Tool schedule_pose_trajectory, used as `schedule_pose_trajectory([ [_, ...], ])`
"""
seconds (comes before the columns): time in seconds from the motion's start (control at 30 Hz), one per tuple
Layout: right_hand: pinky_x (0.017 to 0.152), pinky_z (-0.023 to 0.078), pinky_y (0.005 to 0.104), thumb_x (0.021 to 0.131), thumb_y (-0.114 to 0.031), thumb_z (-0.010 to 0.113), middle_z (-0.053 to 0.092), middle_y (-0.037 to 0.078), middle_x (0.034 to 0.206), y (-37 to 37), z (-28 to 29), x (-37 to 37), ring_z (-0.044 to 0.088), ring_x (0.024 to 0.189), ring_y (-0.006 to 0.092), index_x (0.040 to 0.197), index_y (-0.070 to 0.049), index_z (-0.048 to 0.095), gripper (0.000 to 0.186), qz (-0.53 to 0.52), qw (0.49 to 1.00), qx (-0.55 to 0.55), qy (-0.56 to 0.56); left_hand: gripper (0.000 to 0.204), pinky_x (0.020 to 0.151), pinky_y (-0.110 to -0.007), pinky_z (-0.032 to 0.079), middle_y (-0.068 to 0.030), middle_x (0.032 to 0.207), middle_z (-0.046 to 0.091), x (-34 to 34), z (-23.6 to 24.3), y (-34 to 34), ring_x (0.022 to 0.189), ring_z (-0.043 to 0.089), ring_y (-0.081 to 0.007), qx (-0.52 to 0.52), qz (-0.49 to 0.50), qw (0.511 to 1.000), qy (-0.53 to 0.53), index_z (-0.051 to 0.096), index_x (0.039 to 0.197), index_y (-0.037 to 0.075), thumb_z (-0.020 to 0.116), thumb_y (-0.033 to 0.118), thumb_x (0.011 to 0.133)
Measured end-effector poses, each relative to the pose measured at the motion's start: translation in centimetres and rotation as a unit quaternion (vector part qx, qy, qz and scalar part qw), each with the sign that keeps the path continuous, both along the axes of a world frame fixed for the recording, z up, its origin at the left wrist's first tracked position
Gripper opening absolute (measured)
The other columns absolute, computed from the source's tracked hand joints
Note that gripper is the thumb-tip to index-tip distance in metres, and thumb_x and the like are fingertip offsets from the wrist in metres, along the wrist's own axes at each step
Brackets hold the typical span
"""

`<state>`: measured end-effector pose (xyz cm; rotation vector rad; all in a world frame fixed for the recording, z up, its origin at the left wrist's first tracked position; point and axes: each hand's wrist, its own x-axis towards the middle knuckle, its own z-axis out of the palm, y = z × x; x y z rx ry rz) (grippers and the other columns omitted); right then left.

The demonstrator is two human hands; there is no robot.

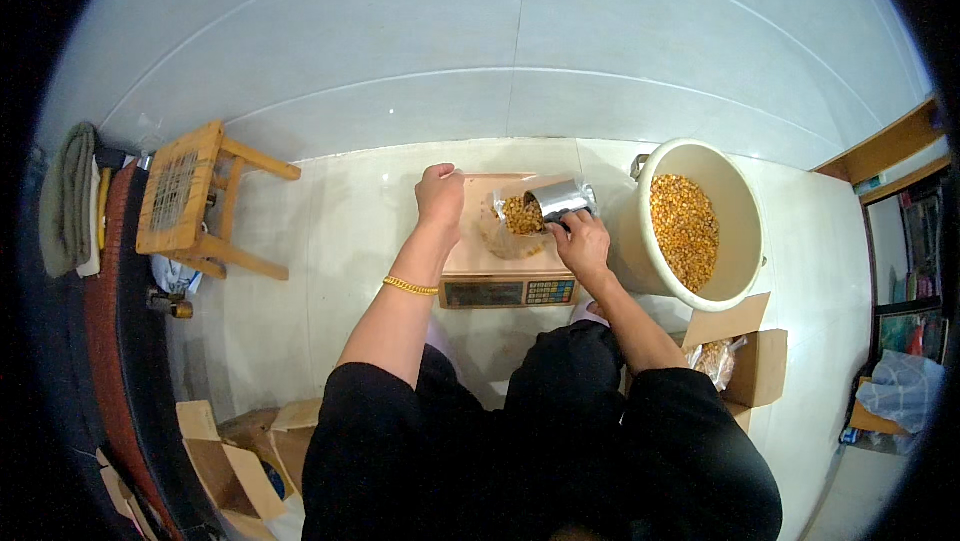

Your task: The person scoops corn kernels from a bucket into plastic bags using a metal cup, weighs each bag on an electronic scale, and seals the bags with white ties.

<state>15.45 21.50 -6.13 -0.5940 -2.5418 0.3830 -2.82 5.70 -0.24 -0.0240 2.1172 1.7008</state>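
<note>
A digital platform scale (pixel 505 286) sits on the pale tiled floor and serves as the reference point for all positions. On its platform rests a clear plastic bag (pixel 505 226) partly filled with dried corn kernels (pixel 520 214). The right hand (pixel 582 244), over the scale's right rear corner, is closed around the handle end of a metal scoop (pixel 560 199); the fingers are wrapped tight, with no gap visible. The scoop's long axis runs from the right hand leftward and slightly away from the person, its open mouth tilted into the bag opening and touching or just above the kernels there. The left hand (pixel 440 196) is at the scale's left rear, fingers curled shut in a pinch that appears to hold up the bag's rim, though the clear film at the fingertips is too faint to confirm. The bag lies between the two hands, nearer to the right one. Just right of the scale stands a cream plastic bucket (pixel 740 241) holding more kernels. A wooden stool (pixel 185 201) stands well left of the scale; open cardboard boxes (pixel 755 361) lie nearer the person on either side.
</note>
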Motion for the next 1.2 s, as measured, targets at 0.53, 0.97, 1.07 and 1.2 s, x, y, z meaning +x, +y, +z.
schedule_pose_trajectory([
  [0.53,0.059,0.046,0.0423,0.074,-0.028,0.069,0.059,0.009,0.073,-1.0,-0.1,0.8,0.056,0.066,0.0325,0.073,-0.008,0.063,0.021,0.034,0.999,-0.017,0.013,0.033,0.082,-0.032,0.043,-0.0125,0.104,0.058,0.5,1.5,-0.3,0.094,0.053,-0.0199,0.016,-0.009,0.999,-0.028,0.055,0.112,-0.001,0.057,0.013,0.082],
  [0.97,0.060,0.047,0.0410,0.075,-0.030,0.069,0.060,0.010,0.074,-0.1,-0.4,0.0,0.057,0.066,0.0322,0.075,-0.008,0.064,0.022,0.007,1.000,0.005,-0.012,0.030,0.074,-0.029,0.043,-0.0054,0.099,0.056,0.5,1.3,-0.2,0.086,0.050,-0.0145,0.030,-0.034,0.999,-0.021,0.054,0.113,0.004,0.055,0.014,0.085],
  [1.07,0.060,0.047,0.0415,0.075,-0.030,0.069,0.060,0.010,0.074,0.6,-0.7,0.1,0.057,0.065,0.0327,0.075,-0.008,0.065,0.022,-0.031,0.999,-0.040,0.003,0.029,0.074,-0.030,0.043,-0.0047,0.098,0.055,1.0,1.4,0.5,0.085,0.050,-0.0141,0.047,-0.054,0.997,-0.025,0.054,0.112,0.004,0.054,0.014,0.085],
  [1.2,0.059,0.046,0.0420,0.075,-0.030,0.069,0.059,0.010,0.074,-0.1,0.2,0.4,0.056,0.065,0.0328,0.075,-0.009,0.064,0.022,-0.017,1.000,-0.025,0.001,0.029,0.074,-0.030,0.043,-0.0041,0.097,0.054,0.8,1.5,0.0,0.085,0.049,-0.0137,0.012,-0.058,0.998,-0.022,0.054,0.112,0.004,0.054,0.014,0.085],
])
